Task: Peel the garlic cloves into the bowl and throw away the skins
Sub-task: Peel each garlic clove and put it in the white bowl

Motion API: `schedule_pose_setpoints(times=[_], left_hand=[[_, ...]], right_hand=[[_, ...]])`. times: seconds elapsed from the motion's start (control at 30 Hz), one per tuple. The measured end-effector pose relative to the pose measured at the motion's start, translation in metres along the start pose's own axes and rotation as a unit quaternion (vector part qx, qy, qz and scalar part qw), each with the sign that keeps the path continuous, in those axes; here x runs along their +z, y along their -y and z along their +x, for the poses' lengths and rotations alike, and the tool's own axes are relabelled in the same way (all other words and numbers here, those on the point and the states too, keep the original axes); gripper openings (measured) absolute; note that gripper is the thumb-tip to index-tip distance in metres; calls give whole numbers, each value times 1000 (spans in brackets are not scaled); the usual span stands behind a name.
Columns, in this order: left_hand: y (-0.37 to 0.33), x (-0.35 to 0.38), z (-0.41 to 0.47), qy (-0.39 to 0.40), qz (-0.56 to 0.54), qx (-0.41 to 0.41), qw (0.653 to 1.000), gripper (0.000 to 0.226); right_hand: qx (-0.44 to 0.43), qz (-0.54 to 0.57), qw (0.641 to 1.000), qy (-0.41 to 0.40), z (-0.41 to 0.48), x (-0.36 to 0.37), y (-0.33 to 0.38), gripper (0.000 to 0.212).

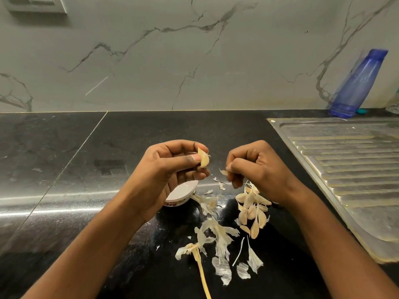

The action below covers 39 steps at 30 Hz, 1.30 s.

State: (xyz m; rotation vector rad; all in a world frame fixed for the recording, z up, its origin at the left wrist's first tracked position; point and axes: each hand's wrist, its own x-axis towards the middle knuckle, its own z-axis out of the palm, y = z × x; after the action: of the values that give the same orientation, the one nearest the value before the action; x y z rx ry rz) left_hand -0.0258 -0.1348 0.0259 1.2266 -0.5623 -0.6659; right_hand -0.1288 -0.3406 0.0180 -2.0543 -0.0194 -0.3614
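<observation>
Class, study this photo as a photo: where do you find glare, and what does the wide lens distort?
In the head view, glare streaks cross the black countertop at left; the blue bottle leans near the right edge, likely wide-angle distortion; the garlic clove in the left hand looks sharp.

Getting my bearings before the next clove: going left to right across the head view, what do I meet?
Order: wall switch plate → left hand → garlic clove → skin scrap → right hand → blue bottle. The bowl, loose cloves and drainboard overlap these, so they are left out.
</observation>
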Motion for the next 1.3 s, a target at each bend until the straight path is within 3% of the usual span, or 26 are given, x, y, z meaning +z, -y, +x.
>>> schedule_pose_setpoints(times=[0.07,0.23,0.53,1.0,1.3], left_hand=[[1,1,0,-1,1,-5,1000,32],[1,1,0,-9,10,-6,1000,30],[4,2,-1,-18,67,11,997,31],[6,6,-3,-49,54,32,997,33],[3,5,0,-22,14,-8,1000,30]], right_hand=[[9,-19,1000,16,0,2,-2,34],[17,7,999,29,-2,1,4,12],[33,48,998,16,-1,4,8,18],[28,39,999,-20,-1,14,6,7],[-15,20,999,-36,-2,16,7,11]])
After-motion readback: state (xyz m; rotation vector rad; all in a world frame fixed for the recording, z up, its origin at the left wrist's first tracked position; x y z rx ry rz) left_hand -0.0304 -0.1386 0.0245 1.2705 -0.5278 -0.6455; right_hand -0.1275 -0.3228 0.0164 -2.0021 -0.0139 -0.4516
